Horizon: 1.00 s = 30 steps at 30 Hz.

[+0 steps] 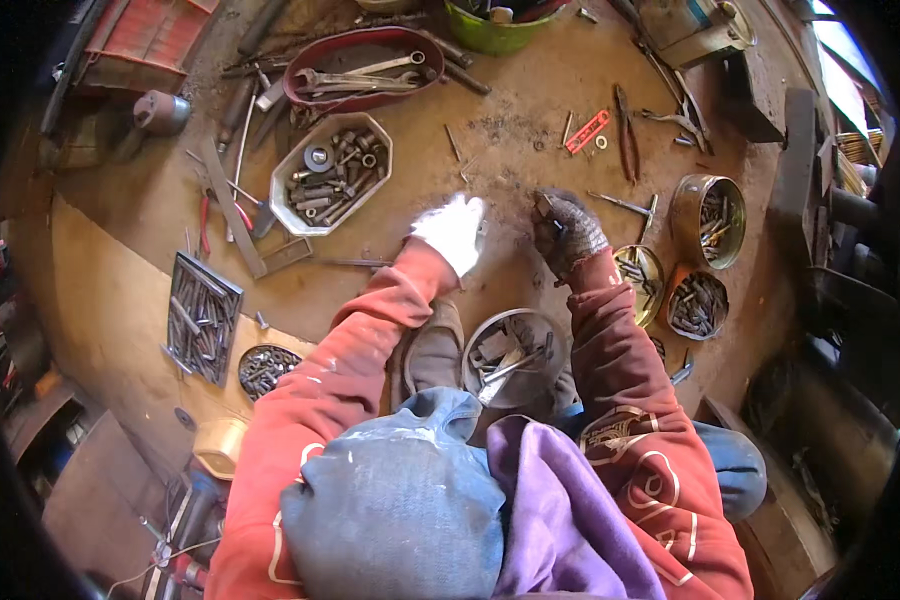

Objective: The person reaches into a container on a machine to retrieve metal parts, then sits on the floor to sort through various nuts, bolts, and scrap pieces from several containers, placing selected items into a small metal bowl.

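My left hand (452, 234), in a white glove washed out by glare, is just above the dirty brown floor. Its fingers look curled in, and what they hold, if anything, does not show. A short gap to the right, my right hand (573, 235) in a dark, grimy glove is closed around a small dark metal piece (544, 207). Between my feet, below both hands, stands a round metal tin (557, 376) with metal pieces in it. A T-shaped tool (625, 203) lies right of my right hand. Dark grit and small bits of metal are scattered ahead of the hands.
At left are a white tray (281, 205) of bolts and sockets, a red tray (288, 82) of wrenches, and a rectangular tray (232, 300) of long bolts. Several tins (678, 215) of metal parts stand at right. Pliers (627, 140) lie farther off; a green basin (490, 38) is at the back.
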{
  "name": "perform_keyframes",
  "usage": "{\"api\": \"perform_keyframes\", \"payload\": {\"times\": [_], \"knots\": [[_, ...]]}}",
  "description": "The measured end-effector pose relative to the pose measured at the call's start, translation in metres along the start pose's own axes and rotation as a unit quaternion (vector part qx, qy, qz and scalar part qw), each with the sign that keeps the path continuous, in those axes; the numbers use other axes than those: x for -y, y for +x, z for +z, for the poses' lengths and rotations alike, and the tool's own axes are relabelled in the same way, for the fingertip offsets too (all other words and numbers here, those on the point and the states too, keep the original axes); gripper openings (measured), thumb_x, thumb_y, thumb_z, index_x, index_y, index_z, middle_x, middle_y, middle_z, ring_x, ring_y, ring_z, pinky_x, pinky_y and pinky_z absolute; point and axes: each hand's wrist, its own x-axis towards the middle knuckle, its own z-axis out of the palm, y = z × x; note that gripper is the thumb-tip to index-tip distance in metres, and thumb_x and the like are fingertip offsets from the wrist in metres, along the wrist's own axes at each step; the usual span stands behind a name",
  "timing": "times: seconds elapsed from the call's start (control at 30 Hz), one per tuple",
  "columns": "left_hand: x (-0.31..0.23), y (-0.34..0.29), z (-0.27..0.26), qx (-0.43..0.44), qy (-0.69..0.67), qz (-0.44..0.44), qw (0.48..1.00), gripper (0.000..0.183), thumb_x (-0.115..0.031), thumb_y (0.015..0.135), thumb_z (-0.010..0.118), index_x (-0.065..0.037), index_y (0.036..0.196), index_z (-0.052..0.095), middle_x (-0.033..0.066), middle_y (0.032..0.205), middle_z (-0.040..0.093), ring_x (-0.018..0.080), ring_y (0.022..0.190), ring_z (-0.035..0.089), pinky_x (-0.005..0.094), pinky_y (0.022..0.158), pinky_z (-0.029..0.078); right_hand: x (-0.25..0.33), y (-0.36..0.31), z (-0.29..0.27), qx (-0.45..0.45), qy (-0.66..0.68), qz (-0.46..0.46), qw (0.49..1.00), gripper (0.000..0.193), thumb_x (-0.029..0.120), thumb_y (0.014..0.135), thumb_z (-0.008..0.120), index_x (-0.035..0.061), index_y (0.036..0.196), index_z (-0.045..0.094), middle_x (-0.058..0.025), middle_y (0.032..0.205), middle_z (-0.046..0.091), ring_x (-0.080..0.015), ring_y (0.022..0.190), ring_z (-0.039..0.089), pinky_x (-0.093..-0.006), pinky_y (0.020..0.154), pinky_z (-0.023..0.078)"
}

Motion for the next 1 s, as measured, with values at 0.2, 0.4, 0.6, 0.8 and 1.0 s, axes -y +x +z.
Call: {"api": "perform_keyframes", "payload": {"times": [0.2,0.4,0.6,0.8,1.0], "knots": [[0.008,-0.049,-0.042,-0.159,-0.108,-0.044,0.980,0.014,-0.016,0.087,0.066,-0.004,0.095,0.067,0.0175,0.088,0.069,0.0338,0.083,0.068,0.0410,0.077,0.055,-0.004,0.001,0.044,-0.024,-0.169,-0.031,0.985,0.029,0.018,0.086,0.075,0.0028,0.109,0.064,-0.0051,0.072,0.063,-0.0129,0.049,0.052,-0.0276,0.040,0.042],[0.069,-0.102,-0.123,-0.375,-0.250,-0.182,0.874,0.019,-0.010,0.089,0.071,0.001,0.104,0.074,0.0109,0.091,0.074,0.0149,0.080,0.067,0.0296,0.077,0.054,-0.055,0.002,0.170,0.125,-0.224,-0.119,0.959,0.039,0.023,0.086,0.077,0.0000,0.115,0.067,-0.0120,0.102,0.073,-0.0192,0.088,0.067,-0.0328,0.080,0.055],[0.080,-0.093,-0.123,-0.366,0.012,-0.227,0.902,0.039,-0.022,0.089,0.074,0.001,0.120,0.067,0.0117,0.099,0.071,0.0217,0.086,0.067,0.0337,0.077,0.054,-0.055,0.006,0.140,0.117,-0.289,-0.167,0.935,0.028,0.012,0.089,0.074,0.0013,0.114,0.069,-0.0105,0.104,0.074,-0.0170,0.095,0.068,-0.0307,0.089,0.054],[0.002,0.007,-0.082,-0.234,-0.071,-0.043,0.969,0.028,-0.031,0.093,0.064,-0.006,0.102,0.072,0.0169,0.096,0.072,0.0367,0.092,0.069,0.0453,0.083,0.053,-0.030,0.046,-0.015,-0.092,-0.436,-0.217,0.869,0.027,0.017,0.093,0.068,0.0008,0.115,0.068,-0.0166,0.111,0.073,-0.0239,0.103,0.070,-0.0349,0.093,0.053],[0.012,0.088,-0.057,-0.075,0.063,-0.135,0.986,0.034,-0.033,0.089,0.061,-0.002,0.097,0.074,0.0256,0.104,0.070,0.0416,0.099,0.068,0.0463,0.088,0.054,0.016,0.039,-0.074,-0.204,-0.344,-0.249,0.882,0.028,0.015,0.093,0.069,0.0014,0.117,0.069,-0.0142,0.110,0.074,-0.0220,0.099,0.070,-0.0332,0.091,0.052]]}}
